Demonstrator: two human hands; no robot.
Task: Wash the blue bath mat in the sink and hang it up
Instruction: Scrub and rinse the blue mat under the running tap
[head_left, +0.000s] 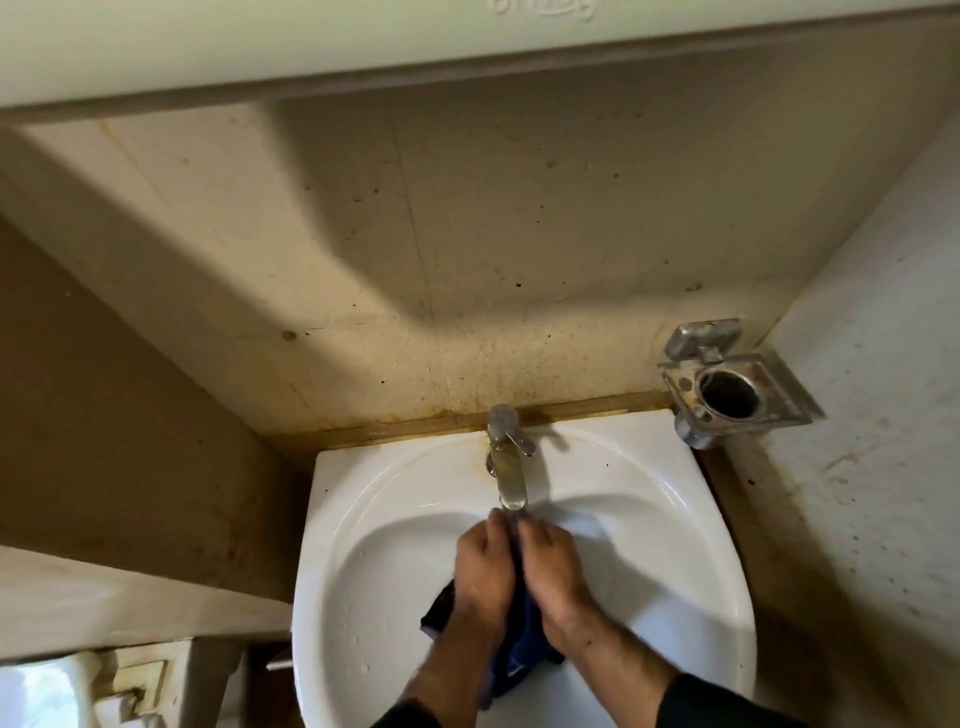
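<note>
Both hands work over the white sink (363, 519), directly below the spout of the chrome faucet (508, 467). The left hand (485, 564) and right hand (553, 564) are pressed side by side, fingers curled, each grip closed on the blue bath mat (522, 644). The mat is bunched between the two palms; only a narrow strip shows between the knuckles. Most of its fabric hangs below the grip, toward the near rim of the basin, between the forearms. A dark corner of the mat protrudes to the left of the left wrist. A metal wall holder (732, 389) is mounted to the right of the sink, well apart from the hands.
</note>
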